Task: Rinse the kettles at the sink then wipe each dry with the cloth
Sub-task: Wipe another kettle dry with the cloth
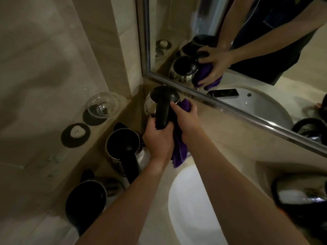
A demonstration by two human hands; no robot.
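Rt kettle (300,193) cut by frame edge; cloth (179,151) partly hidden behind hands.

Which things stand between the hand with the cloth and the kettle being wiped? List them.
Nothing visible. The left hand grips the kettle by its black handle, and the right hand presses the purple cloth straight against the kettle's side. The other kettles stand apart to the left and right.

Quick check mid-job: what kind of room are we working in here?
Likely a hotel-style bathroom: a white sink set in a marble counter, a wall mirror, and a glass on the ledge.
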